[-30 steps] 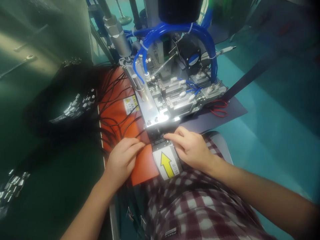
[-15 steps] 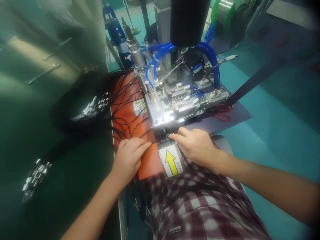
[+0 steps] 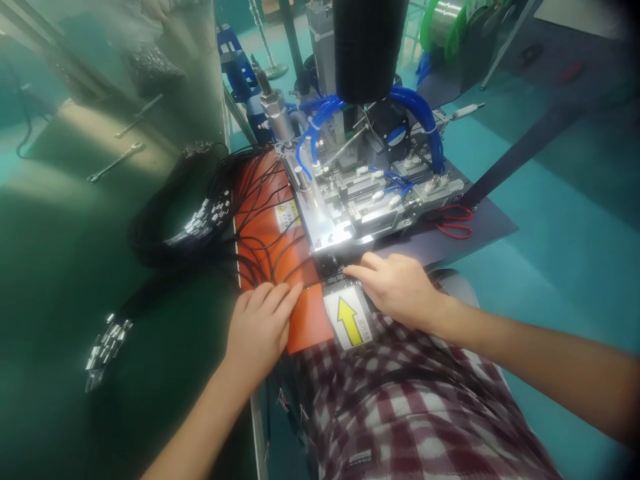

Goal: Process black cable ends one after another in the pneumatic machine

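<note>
My left hand (image 3: 261, 323) rests on the near part of the orange sheet (image 3: 307, 327), its fingers together beside the black cables (image 3: 265, 241). What its fingertips hold, if anything, is too small to tell. My right hand (image 3: 397, 287) is pinched at the black track (image 3: 334, 275), just in front of the metal machine (image 3: 330, 230); whatever lies between its fingers is hidden. Between the two hands is a white label with a yellow arrow (image 3: 349, 319) pointing towards the machine.
On the green table (image 3: 165, 400) lie a bundle of black cables with silver ends (image 3: 205, 220), another silver-ended bundle (image 3: 107, 347) and wrenches (image 3: 117, 162). Blue tubes (image 3: 425, 120) and a black cylinder (image 3: 369, 50) rise over the machine. A person's hand (image 3: 154, 10) shows at the top left.
The view has shifted, so the table and machine appear further right. My left hand's fingers have drawn back slightly on the orange sheet; my right hand stays at the track.
</note>
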